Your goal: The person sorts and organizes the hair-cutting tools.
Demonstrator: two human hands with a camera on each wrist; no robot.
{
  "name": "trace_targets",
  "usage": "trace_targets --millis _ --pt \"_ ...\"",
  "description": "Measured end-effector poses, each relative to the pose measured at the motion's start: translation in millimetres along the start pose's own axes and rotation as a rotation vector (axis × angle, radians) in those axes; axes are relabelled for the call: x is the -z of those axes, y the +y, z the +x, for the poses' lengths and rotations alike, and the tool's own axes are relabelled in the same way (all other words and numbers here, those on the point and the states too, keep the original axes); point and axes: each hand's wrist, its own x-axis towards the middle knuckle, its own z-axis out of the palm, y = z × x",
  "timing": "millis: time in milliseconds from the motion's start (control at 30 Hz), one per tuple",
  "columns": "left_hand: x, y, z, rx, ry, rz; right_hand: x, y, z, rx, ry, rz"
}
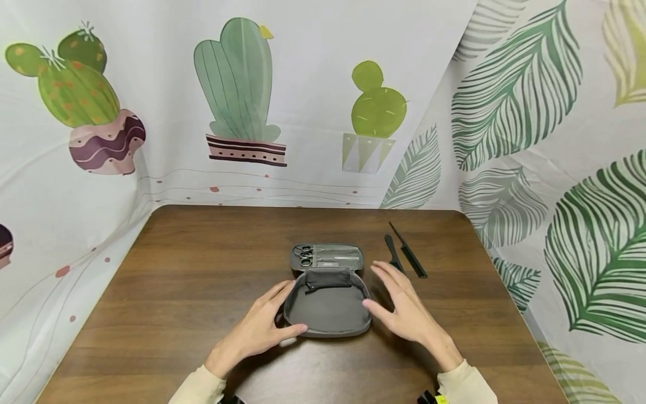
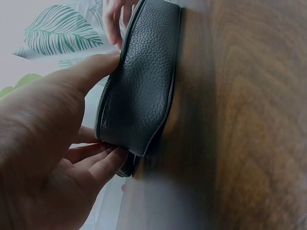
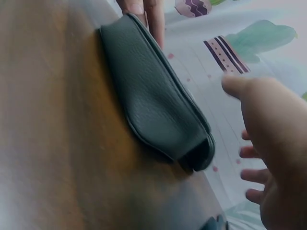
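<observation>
An unzipped grey zip case (image 1: 330, 311) lies on the table, its lid folded back to the far side. Several scissors (image 1: 305, 256) sit in the lid at left, beside a clear pocket. My left hand (image 1: 259, 325) holds the case's left side, thumb on the near rim and fingers at the far end. In the left wrist view the case's pebbled wall (image 2: 144, 72) shows between thumb and fingers. My right hand (image 1: 406, 314) hovers by the right side with fingers spread. The right wrist view shows a gap between this hand (image 3: 273, 143) and the case wall (image 3: 144, 91).
Two black combs lie beyond my right hand: a tail comb (image 1: 414, 261) and a shorter handled comb (image 1: 392, 252). The brown wooden table (image 1: 202, 264) meets a cloth backdrop (image 1: 318, 101) printed with cacti and leaves.
</observation>
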Motion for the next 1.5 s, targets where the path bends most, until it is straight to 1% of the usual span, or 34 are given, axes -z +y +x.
trace_targets --millis 100,167,233,333,433,667,800,1033,1167,1300,1500 --pt "-0.1 -0.2 -0.1 -0.006 0.006 0.003 6.1 10.3 6.1 -0.030 0.077 -0.053" --pt "-0.5 -0.7 -0.1 -0.014 0.011 0.007 11.3 19.0 9.6 -0.059 0.110 -0.067" --pt "-0.8 -1.0 -0.1 -0.022 0.015 0.002 16.6 28.8 12.2 -0.103 0.125 -0.072" --pt "-1.7 -1.7 -0.6 -0.030 0.021 0.002 24.0 44.3 15.4 -0.167 0.130 -0.069" --pt "-2.5 -2.4 -1.3 -0.026 0.019 0.001 27.7 59.4 16.8 -0.234 0.128 -0.091" --pt "-3.3 -2.5 -3.4 -0.003 0.004 -0.010 26.8 83.4 20.0 -0.352 0.119 -0.154" --pt "-3.4 -1.9 -3.7 0.002 0.002 -0.017 25.8 91.5 23.7 -0.393 0.123 -0.199" --pt "-4.4 -1.3 -3.5 0.003 0.009 -0.028 25.8 100.9 27.7 -0.447 0.065 -0.262" --pt "-5.2 -1.7 -3.6 0.005 0.004 -0.029 25.0 103.7 30.2 -0.468 0.057 -0.289" --pt "-5.6 -2.6 -3.4 -0.001 0.008 -0.028 23.9 105.9 32.6 -0.471 0.090 -0.292" --pt "-6.2 -4.0 -3.0 -0.019 0.023 -0.024 23.4 108.2 33.8 -0.500 0.148 -0.238"
